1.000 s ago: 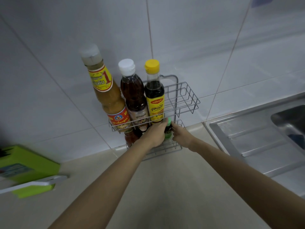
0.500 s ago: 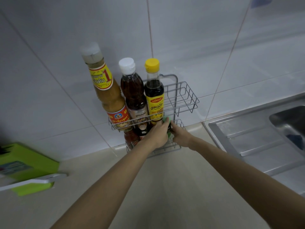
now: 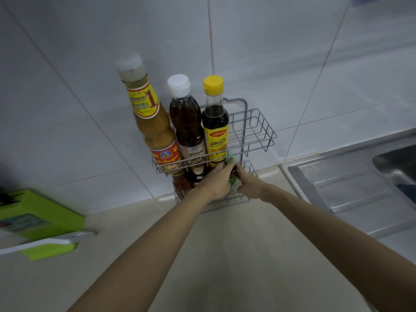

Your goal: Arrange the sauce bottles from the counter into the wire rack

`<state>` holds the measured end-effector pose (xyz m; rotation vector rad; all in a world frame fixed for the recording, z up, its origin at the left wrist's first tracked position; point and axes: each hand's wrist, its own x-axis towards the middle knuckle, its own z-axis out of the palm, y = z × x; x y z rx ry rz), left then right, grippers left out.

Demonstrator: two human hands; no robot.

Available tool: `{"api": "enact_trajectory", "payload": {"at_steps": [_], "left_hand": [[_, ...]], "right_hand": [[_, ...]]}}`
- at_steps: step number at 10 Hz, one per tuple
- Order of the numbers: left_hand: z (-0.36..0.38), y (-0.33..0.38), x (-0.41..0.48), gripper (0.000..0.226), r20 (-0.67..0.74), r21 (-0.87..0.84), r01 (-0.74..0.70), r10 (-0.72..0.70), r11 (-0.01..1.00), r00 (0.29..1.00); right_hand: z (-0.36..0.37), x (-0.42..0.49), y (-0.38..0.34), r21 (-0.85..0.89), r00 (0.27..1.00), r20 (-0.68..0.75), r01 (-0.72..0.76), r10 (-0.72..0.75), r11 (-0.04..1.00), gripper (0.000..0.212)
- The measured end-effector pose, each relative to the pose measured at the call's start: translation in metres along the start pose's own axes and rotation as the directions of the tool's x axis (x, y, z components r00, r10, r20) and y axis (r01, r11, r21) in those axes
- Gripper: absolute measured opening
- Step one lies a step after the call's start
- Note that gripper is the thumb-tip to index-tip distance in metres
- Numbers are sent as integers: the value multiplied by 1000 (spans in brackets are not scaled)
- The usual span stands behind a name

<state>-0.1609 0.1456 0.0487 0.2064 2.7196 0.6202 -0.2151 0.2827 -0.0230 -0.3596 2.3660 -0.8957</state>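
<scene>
A grey two-tier wire rack (image 3: 262, 131) stands against the tiled wall. Its upper tier holds a tan sauce bottle (image 3: 155, 129), a brown bottle with a white cap (image 3: 188, 122) and a dark bottle with a yellow cap (image 3: 215, 122). In the lower tier stand a red chilli sauce bottle (image 3: 181, 184) and a dark bottle (image 3: 198, 173). My left hand (image 3: 217, 182) and my right hand (image 3: 248, 184) both grip a small dark bottle with a green cap (image 3: 232, 168) in the lower tier. My hands hide most of it.
A green box (image 3: 38, 219) with a white strip across it lies on the beige counter (image 3: 202, 255) at the left. A steel sink with a ribbed drainboard (image 3: 351, 183) runs along the right.
Both hands have stayed on the green-capped bottle in the lower tier; the left hand has closed further over it, hiding more of the bottle.
</scene>
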Motion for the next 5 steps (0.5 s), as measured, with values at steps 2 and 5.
{"api": "enact_trajectory", "payload": {"at_steps": [2,5], "left_hand": [[-1,-1,-13,48,-149,-25,-95,90,995,985],[5,-16,-67,30,-164,75,-42,53,996,985]], "right_hand": [[-1,-12,3,-114,988,-140,46,-62,992,72],[5,-70,0,-277,928,-271,180,-257,944,48]]}}
